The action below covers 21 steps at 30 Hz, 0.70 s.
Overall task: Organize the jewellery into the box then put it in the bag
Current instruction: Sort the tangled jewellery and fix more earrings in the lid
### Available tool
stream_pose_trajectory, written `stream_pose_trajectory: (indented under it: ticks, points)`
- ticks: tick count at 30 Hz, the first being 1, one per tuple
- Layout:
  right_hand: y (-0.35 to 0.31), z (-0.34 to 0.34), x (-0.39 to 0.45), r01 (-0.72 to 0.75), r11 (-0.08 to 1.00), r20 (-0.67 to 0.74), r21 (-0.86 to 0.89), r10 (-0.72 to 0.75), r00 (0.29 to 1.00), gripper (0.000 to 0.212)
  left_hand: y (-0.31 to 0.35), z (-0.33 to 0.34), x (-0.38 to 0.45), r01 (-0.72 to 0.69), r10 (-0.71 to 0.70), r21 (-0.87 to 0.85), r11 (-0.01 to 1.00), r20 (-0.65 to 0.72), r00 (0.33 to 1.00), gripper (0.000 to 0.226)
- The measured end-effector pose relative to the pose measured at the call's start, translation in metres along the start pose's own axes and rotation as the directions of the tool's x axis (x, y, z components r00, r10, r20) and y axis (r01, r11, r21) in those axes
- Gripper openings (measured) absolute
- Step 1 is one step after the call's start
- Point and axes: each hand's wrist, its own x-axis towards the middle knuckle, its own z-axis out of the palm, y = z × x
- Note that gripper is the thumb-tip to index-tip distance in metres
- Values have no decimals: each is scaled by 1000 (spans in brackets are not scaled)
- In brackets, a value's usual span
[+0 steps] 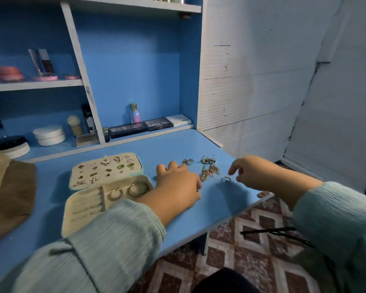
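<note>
A cream jewellery box lies open on the blue desk. Its lid panel carries several stud earrings, and two gold hoops sit in the base. My left hand rests palm down on the desk just right of the box, fingers bent, nothing visibly held. A tangle of gold chain lies between my hands. My right hand hovers with finger and thumb apart beside a silver ring. More small pieces and rings lie behind. The brown bag sits at the left.
Shelves behind the desk hold makeup palettes, a perfume bottle, round white containers and a black-lidded jar. The desk's front edge runs diagonally, with patterned floor below. A white wall stands at the right.
</note>
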Motion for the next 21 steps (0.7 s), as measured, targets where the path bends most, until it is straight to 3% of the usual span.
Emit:
stream_pose_trajectory:
  ticks: [4, 12, 21]
  points:
    - [13, 13, 0, 30, 1000, -4, 6, -30, 1000, 38, -1, 3, 4, 35, -35, 23, 999, -2, 999, 26]
    - [10, 33, 5, 128, 990, -117, 56, -121, 986, 23, -13, 6, -4, 93, -94, 63, 994, 1, 996, 19]
    - [-7, 43, 2, 160, 984, -190, 78, -143, 971, 24, -16, 8, -10, 90, -90, 61, 994, -4, 996, 24]
